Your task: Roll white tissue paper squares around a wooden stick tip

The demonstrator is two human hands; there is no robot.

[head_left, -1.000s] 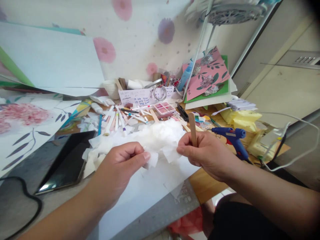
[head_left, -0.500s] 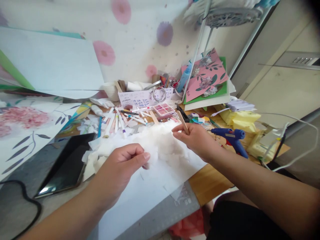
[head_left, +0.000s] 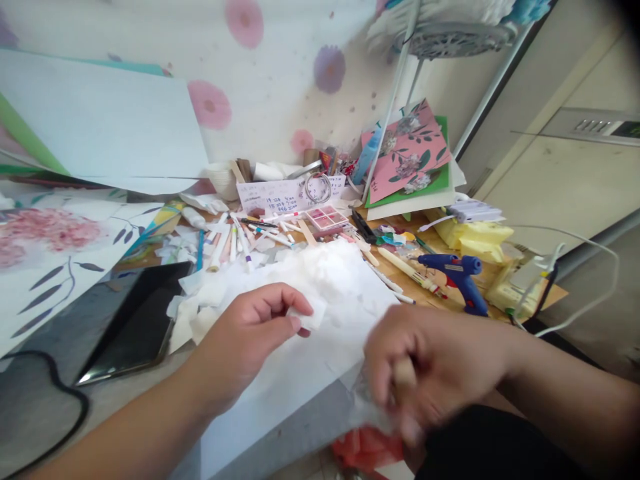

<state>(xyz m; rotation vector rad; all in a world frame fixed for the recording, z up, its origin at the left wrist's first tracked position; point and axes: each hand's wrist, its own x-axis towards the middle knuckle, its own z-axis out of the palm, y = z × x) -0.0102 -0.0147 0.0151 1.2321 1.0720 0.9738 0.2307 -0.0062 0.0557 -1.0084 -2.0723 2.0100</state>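
My left hand is closed, pinching a small square piece of thin white paper between thumb and fingertips. Under it lies a large white sheet. Just beyond is a fluffy heap of white paper bits. My right hand, smeared by motion, is closed round a flat wooden craft stick. Only the blunt end of that stick shows. This hand is near the table's front edge, to the right of the sheet.
A dark phone lies at left, beside a painted flower sheet. Pens and a pink palette are scattered behind the heap. At right stand a blue glue gun and a yellow pack with cables. A red bag hangs below.
My right hand, holding the craft stick, has moved from over the paper heap down and toward me. My left hand has stayed nearly in place; its paper piece now shows more clearly.
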